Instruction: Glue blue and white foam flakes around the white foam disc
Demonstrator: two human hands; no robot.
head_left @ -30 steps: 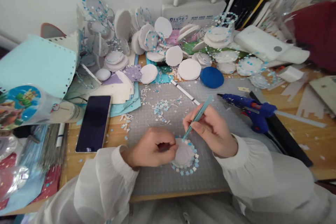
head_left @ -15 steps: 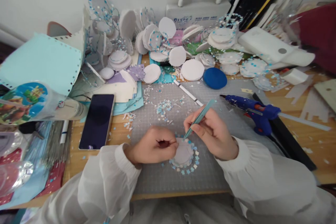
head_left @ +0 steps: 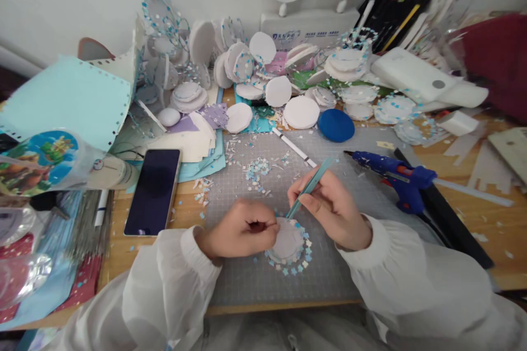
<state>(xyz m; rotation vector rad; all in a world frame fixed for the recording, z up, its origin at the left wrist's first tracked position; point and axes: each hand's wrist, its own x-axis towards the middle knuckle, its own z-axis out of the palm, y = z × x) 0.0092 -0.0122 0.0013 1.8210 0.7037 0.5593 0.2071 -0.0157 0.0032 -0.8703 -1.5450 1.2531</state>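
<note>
My right hand (head_left: 329, 205) grips teal tweezers (head_left: 310, 186) like a pen, their tips pointing down at the upper edge of a white paper disc (head_left: 288, 238). Small blue and white paper flowers (head_left: 308, 250) ring that disc on the grey cutting mat (head_left: 234, 279). My left hand (head_left: 247, 228) is curled with thumb and forefinger pinched together at the disc's left edge; what lies in the pinch is too small to make out. Beyond the hands, a loose pile of the same paper flowers (head_left: 258, 169) rests on the mat.
A blue glue gun (head_left: 395, 173) lies to the right, a phone (head_left: 153, 192) to the left. A white pen (head_left: 294, 146) and a blue round lid (head_left: 336, 124) lie farther back. White discs (head_left: 301, 112) crowd the back, below a twin-headed lamp (head_left: 310, 27). A cup (head_left: 61, 162) stands far left.
The tweezers' upper end has tipped slightly left, with their tips still at the disc's upper edge. My left hand keeps its pinch, and the view has shifted a little.
</note>
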